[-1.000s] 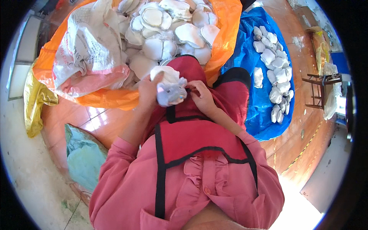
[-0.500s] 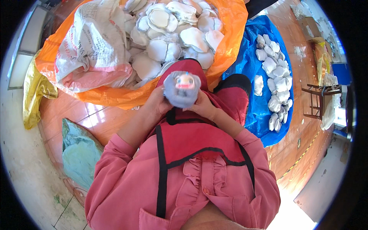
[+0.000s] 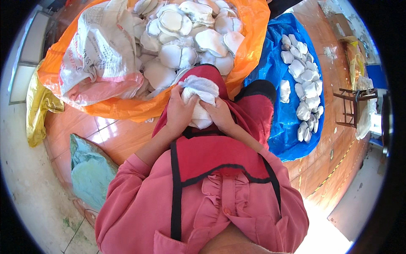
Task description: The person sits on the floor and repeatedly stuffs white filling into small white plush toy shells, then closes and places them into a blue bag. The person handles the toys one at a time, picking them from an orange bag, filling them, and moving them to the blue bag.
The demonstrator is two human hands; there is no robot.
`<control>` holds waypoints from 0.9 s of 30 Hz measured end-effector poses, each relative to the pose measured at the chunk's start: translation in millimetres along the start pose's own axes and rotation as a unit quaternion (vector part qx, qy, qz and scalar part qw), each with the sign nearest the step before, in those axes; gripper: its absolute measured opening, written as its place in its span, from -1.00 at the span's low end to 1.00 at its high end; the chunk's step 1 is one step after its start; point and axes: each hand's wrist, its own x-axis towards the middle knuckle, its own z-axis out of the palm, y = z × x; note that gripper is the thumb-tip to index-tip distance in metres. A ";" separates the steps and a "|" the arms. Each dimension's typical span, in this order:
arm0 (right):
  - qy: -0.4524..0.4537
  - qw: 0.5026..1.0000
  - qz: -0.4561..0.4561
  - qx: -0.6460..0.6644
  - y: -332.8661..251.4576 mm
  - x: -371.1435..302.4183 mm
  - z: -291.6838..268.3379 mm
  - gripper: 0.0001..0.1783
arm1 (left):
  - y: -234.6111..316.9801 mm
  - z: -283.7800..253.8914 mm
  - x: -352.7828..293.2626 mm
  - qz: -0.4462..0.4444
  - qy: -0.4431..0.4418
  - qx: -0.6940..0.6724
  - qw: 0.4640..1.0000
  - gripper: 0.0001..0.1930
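Note:
Over my lap I hold a plush piece (image 3: 200, 89), a rounded white pouch of soft cloth with a fuzzy edge at its top. My left hand (image 3: 179, 111) grips its left side, thumb pressed on the cloth. At its right side my right hand (image 3: 219, 115) closes on it, thumb on the front. Beyond my knees, an orange sack (image 3: 251, 46) lies spread around a heap of white fabric pieces (image 3: 172, 56). To the right, more white stuffed-looking pieces (image 3: 312, 89) lie in rows on a blue sheet (image 3: 270, 63).
A white woven bag (image 3: 99, 55) lies over the orange sack's left part. Yellow plastic (image 3: 40, 103) hangs by the left wall, and a green-blue bag (image 3: 91, 173) lies on the tiled floor. A brown wooden stool (image 3: 353, 103) stands at far right.
The plush piece showed grey fuzz and a small doll-like face; now its white cloth side shows. My hands have shifted up around it, thumbs on its front.

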 end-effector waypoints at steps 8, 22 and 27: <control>-0.110 0.993 0.051 0.009 -2.2 2.0 -12.7 -0.57 | -24.5 -11.6 7.9 0.363 -0.005 0.204 0.909 -0.63; -0.137 0.984 -0.073 -0.091 -10.7 -0.7 -20.1 -0.60 | -26.6 -13.8 3.1 0.221 -0.162 0.111 0.955 -0.72; -0.077 0.994 -0.068 0.029 4.6 -4.8 -10.6 -0.68 | -11.2 -33.6 7.8 0.059 -0.265 0.012 0.962 -0.65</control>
